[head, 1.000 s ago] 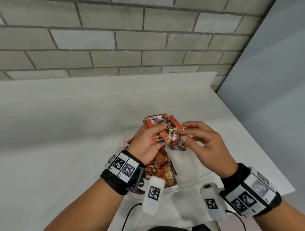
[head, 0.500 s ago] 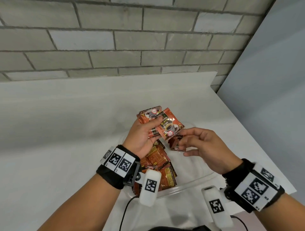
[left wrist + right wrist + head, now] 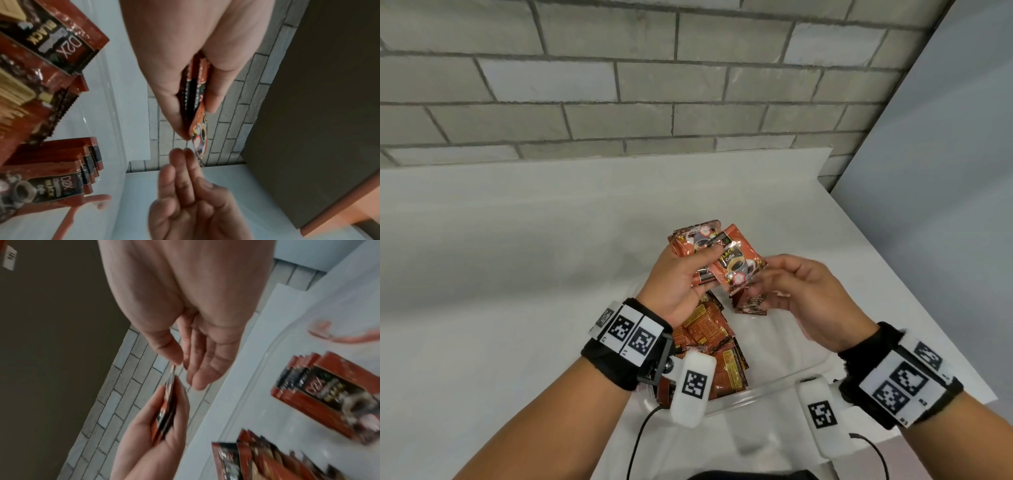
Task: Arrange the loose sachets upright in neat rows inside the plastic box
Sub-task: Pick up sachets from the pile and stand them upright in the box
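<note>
My left hand (image 3: 697, 269) holds a small fanned stack of red-brown coffee sachets (image 3: 732, 263) between thumb and fingers, lifted above the clear plastic box (image 3: 756, 390). The stack's edge shows in the left wrist view (image 3: 195, 97) and the right wrist view (image 3: 166, 410). My right hand (image 3: 767, 282) hovers just right of the stack with relaxed fingers (image 3: 180, 155) at the front sachet's edge, holding nothing. A short row of upright sachets (image 3: 751, 305) stands in the box below. Loose sachets (image 3: 709, 332) lie heaped in the box's left part.
The box sits on a white table (image 3: 517, 274) against a grey brick wall (image 3: 619, 85). A grey panel (image 3: 945, 171) borders the table's right edge. The box's right half shows a bare floor (image 3: 774, 342). A black cable (image 3: 640, 431) trails near my body.
My right hand dipped to the upright sachets in the box, then came back up beside the held stack. My left hand raised the stack slightly.
</note>
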A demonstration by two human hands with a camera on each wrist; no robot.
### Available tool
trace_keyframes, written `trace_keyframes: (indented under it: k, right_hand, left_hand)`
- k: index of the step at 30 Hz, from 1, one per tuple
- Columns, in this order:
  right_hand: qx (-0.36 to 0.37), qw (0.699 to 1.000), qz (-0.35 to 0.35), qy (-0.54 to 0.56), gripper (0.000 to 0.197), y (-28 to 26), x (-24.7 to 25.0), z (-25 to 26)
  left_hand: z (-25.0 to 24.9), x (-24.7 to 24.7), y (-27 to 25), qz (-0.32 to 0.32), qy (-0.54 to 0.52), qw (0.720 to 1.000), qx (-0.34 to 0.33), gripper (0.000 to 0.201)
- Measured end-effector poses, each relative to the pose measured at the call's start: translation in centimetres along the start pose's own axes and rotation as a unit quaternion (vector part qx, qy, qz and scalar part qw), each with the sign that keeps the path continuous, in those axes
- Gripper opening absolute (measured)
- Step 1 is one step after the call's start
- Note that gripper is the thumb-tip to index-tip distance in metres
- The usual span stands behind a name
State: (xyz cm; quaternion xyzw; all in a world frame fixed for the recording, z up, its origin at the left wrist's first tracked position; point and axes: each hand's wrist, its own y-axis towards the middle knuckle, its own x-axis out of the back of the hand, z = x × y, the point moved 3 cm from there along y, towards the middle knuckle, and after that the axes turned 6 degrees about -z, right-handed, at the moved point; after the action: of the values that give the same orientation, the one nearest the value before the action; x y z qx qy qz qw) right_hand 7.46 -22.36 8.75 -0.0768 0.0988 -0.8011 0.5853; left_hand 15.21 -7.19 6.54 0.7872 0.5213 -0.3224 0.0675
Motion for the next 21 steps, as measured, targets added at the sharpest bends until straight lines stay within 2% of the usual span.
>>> trace_keyframes:
  k: [2, 3, 5, 8, 11, 14, 17, 21]
  right_hand:
    - [0.039, 0.998, -0.034, -0.038, 0.023, 0.3, 0.6, 1.4]
    - [0.074, 0.992, -0.042, -0.091, 0.021, 0.4, 0.7, 2.1]
    - [0.137, 0.967, -0.033, -0.214, 0.024, 0.5, 0.4, 3.1]
    - [0.177, 0.931, 0.002, -0.320, 0.031, 0.7, -0.2, 3.7]
    - [0.180, 0.908, 0.028, -0.379, 0.027, 1.0, 0.3, 3.9]
    - [0.167, 0.883, 0.028, -0.437, 0.019, 1.5, 1.5, 3.0]
    - [0.141, 0.848, 0.035, -0.510, 0.011, 2.3, 2.3, 1.2]
    - [0.125, 0.772, 0.075, -0.619, 0.005, 3.1, 2.3, -1.1]
  left_hand:
    - [0.1, 0.0, -0.1, 0.013, 0.046, 0.999, 0.005, 0.038]
    - [0.3, -0.2, -0.2, 0.020, 0.067, 0.998, 0.006, 0.038]
    - [0.7, -0.7, -0.4, 0.030, 0.092, 0.995, 0.005, 0.036]
    - [1.2, -1.1, -0.6, 0.042, 0.115, 0.992, -0.015, 0.027]
    - [0.9, -1.1, -0.8, 0.041, 0.118, 0.992, -0.026, 0.022]
    - [0.1, -0.2, -0.7, 0.003, 0.108, 0.994, -0.028, 0.023]
    - [-0.5, 0.9, -0.8, -0.024, 0.078, 0.996, -0.022, 0.016]
    - [-0.7, 1.7, -1.6, -0.029, 0.064, 0.997, -0.026, 0.025]
